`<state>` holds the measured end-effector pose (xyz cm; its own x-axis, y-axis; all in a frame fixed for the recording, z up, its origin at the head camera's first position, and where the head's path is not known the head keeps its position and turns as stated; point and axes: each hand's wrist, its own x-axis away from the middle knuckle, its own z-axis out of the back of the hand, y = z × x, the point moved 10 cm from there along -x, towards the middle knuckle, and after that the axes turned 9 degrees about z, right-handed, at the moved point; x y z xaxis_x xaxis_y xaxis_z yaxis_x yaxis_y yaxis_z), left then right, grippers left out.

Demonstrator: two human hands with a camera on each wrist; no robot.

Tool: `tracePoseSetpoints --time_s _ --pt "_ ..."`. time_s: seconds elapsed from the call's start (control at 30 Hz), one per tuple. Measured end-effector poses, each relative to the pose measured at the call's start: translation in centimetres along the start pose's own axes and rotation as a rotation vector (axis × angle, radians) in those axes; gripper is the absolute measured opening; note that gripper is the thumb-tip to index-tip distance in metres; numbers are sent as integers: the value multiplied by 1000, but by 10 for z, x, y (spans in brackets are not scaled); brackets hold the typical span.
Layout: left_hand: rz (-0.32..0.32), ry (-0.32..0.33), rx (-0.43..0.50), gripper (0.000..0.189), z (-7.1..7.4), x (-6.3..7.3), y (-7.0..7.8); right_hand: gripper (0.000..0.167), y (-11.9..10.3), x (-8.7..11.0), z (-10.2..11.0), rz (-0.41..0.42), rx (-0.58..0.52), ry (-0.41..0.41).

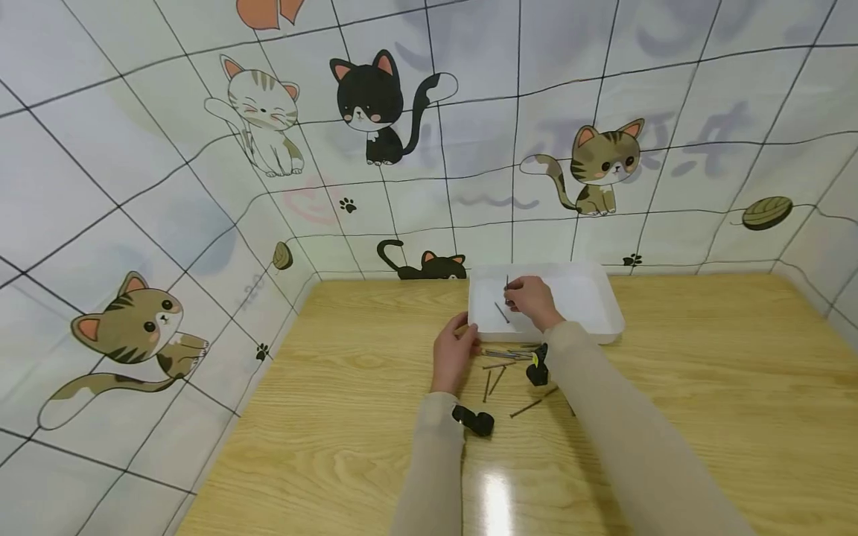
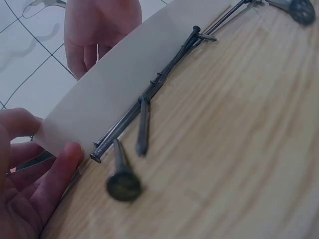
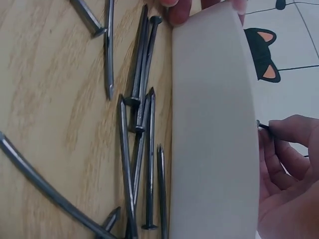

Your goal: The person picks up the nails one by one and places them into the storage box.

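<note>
A white tray (image 1: 590, 298) stands against the back wall. My left hand (image 1: 453, 353) holds its near left corner; in the left wrist view the thumb lies on the outer wall, fingers round the corner. Over the tray, my right hand (image 1: 532, 299) pinches a nail (image 1: 507, 281) between thumb and fingers, and the right wrist view shows only its end past the tray wall. Another nail (image 1: 502, 312) lies inside the tray. Several nails (image 3: 149, 164) lie in a loose bunch along the tray's near wall, heads pointing different ways.
More loose nails (image 1: 496, 380) are scattered on the wooden table (image 1: 348, 417) between the forearms, one of them (image 3: 45, 189) bent. Black camera mounts (image 1: 474, 421) sit at both wrists. Cat-patterned walls (image 1: 482, 149) close off the back and sides.
</note>
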<state>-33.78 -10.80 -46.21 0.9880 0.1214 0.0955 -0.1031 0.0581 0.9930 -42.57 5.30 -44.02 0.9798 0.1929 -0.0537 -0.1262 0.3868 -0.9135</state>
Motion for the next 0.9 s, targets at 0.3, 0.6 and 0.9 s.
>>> tracePoseSetpoints --time_s 0.3,0.6,0.9 --pt "-3 19 -20 39 1 -3 -6 27 16 -5 -9 -64 111 -70" --pt "1 42 -36 38 1 -14 -23 28 24 -6 -11 -75 195 -70" --pt "2 37 -39 38 1 -17 -24 29 21 -5 -10 -54 329 -39"
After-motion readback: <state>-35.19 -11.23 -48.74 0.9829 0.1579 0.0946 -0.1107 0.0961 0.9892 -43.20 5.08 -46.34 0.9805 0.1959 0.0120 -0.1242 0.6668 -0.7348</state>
